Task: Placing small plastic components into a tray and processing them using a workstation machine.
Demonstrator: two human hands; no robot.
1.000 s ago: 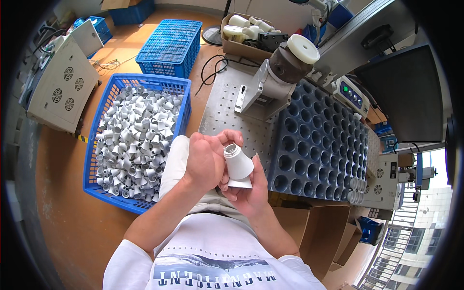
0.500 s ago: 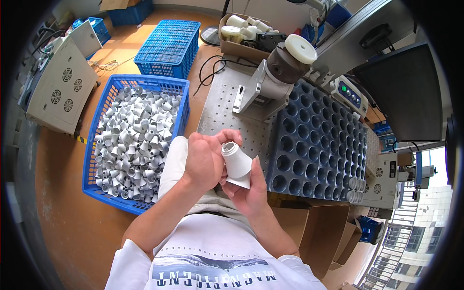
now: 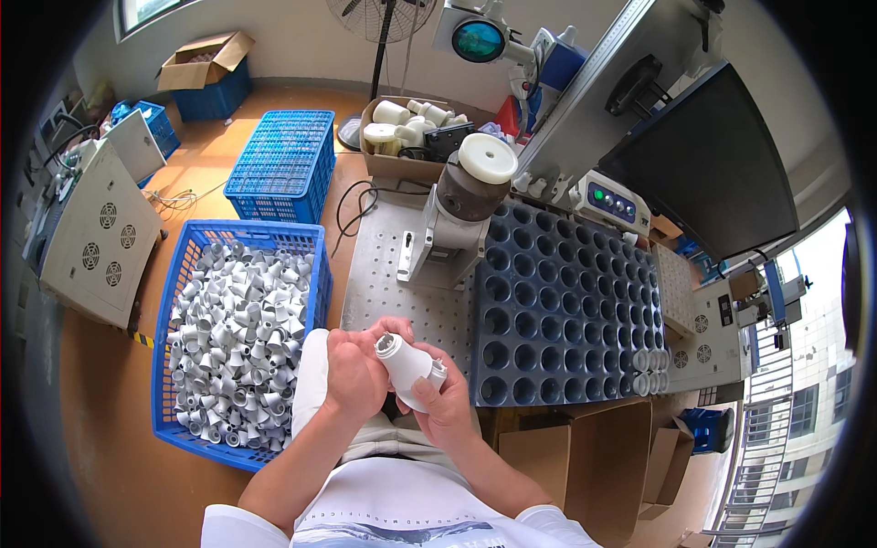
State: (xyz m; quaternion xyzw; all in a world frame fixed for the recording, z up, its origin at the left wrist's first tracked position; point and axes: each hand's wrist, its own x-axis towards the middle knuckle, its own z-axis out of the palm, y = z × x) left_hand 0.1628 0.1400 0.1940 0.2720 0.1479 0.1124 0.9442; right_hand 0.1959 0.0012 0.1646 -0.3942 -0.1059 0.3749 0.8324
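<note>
Above my lap I hold a white cone-shaped plastic housing (image 3: pixel 400 362), tilted with its narrow ringed neck up and to the left. My right hand (image 3: pixel 446 407) grips its lower side, the thumb lying across it. A second small white neck (image 3: pixel 438 372) shows beside that thumb; I cannot tell whether it belongs to another housing. My left hand (image 3: pixel 358 373) is curled against the left side of the housing, its fingers bent round behind the neck. Those fingertips are partly hidden. Left of my leg, a blue basket (image 3: pixel 163 402) is heaped with many similar white housings (image 3: pixel 242 338).
On the perforated metal plate (image 3: pixel 375 265) stands a rotary fixture with a white disc (image 3: pixel 485 158). Right of it lies a dark tray (image 3: pixel 489 370) of round holes, a few white pieces (image 3: pixel 650 361) at its right corner. A monitor (image 3: pixel 708 164) and cardboard box (image 3: pixel 603 475) stand nearby.
My view has tipped up, so the surroundings sit lower in it. The housing has turned more to the left, and a second neck now shows by my right thumb.
</note>
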